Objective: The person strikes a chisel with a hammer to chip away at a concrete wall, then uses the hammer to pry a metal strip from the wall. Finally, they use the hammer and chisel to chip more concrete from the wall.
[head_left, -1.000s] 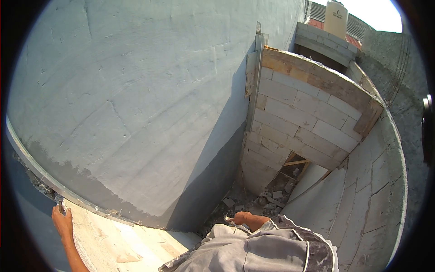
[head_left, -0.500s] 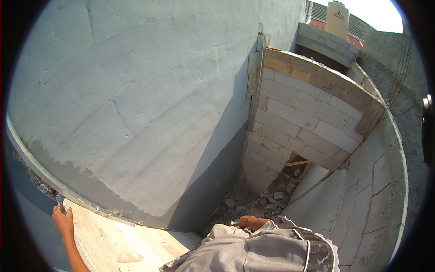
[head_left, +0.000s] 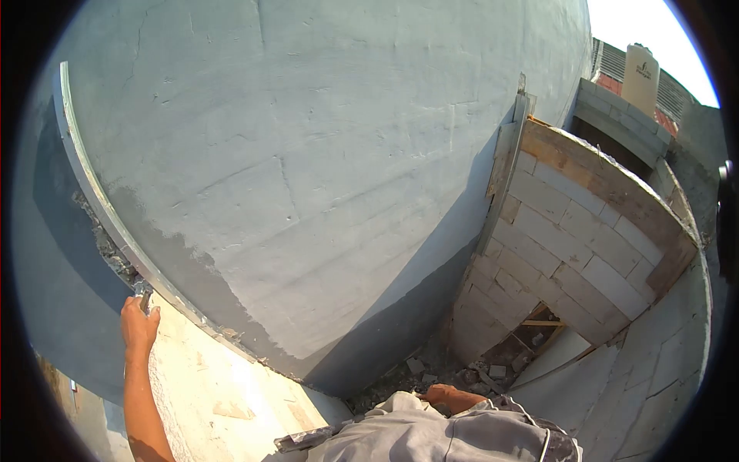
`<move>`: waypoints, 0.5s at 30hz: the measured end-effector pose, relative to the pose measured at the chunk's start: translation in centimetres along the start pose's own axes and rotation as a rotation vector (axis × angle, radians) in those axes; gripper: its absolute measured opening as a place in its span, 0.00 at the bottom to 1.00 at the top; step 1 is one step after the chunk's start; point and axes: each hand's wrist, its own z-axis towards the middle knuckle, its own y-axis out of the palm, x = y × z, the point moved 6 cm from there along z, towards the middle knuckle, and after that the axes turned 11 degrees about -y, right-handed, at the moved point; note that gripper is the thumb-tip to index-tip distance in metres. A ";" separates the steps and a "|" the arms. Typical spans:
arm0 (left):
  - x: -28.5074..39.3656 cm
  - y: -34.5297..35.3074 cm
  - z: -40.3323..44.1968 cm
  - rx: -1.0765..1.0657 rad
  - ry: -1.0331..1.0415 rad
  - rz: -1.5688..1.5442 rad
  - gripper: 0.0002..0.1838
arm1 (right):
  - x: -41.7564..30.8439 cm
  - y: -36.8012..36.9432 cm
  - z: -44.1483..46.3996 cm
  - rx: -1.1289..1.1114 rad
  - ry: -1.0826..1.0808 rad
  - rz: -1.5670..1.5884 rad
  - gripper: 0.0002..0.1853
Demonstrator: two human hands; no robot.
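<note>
My left hand (head_left: pixel 140 326) is closed at the left end of the pale block wall top (head_left: pixel 223 385), just below a long straight strip (head_left: pixel 104 196). Its fingers are round a small dark object (head_left: pixel 145 299), too small to name. Low in the middle, my right hand (head_left: pixel 445 396) is closed beside the grey shirt (head_left: pixel 416 431); the cloth covers part of it, and what it holds, if anything, is hidden.
A large grey-blue plastered wall (head_left: pixel 308 154) fills the centre. On the right stand a block wall (head_left: pixel 570 231) with a wooden board (head_left: pixel 608 181) along its top, and a pale tank (head_left: pixel 640 81). Rubble (head_left: pixel 481 377) lies deep below.
The view has turned left, so the walls appear further right and lower. My left hand stays closed by the strip. My right hand sits lower in view, more covered by the shirt.
</note>
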 end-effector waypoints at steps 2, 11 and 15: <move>-0.9 0.1 0.2 0.000 -0.017 0.025 0.23 | -1.3 -1.5 0.3 0.025 -0.041 -0.024 0.25; -1.5 -1.1 0.1 -0.108 -0.031 0.013 0.21 | -15.2 -13.1 -4.4 0.386 -0.485 0.220 0.21; -1.9 -4.3 2.7 -0.064 0.001 -0.194 0.18 | -20.5 -19.6 -4.4 0.778 -0.928 0.264 0.18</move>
